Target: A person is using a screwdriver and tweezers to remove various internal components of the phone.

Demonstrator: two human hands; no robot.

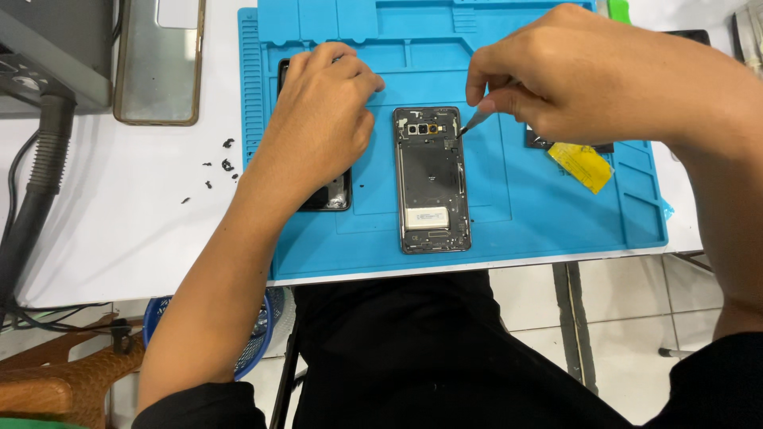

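An opened phone [431, 179] with its back cover off lies upright in the middle of a blue work mat [540, 206]; its camera modules and a pale label show inside. My right hand [580, 71] pinches metal tweezers [471, 121], whose tips touch the phone's upper right edge. My left hand [322, 111] rests with curled fingers on a dark glass back panel [330, 197] lying left of the phone, holding nothing that I can see.
A yellow film piece [582, 165] and a dark part lie on the mat at right. A phone in a clear case [157, 63] sits at the far left, near black scraps [225, 165] and a grey hose [36, 183]. The table edge runs just below the mat.
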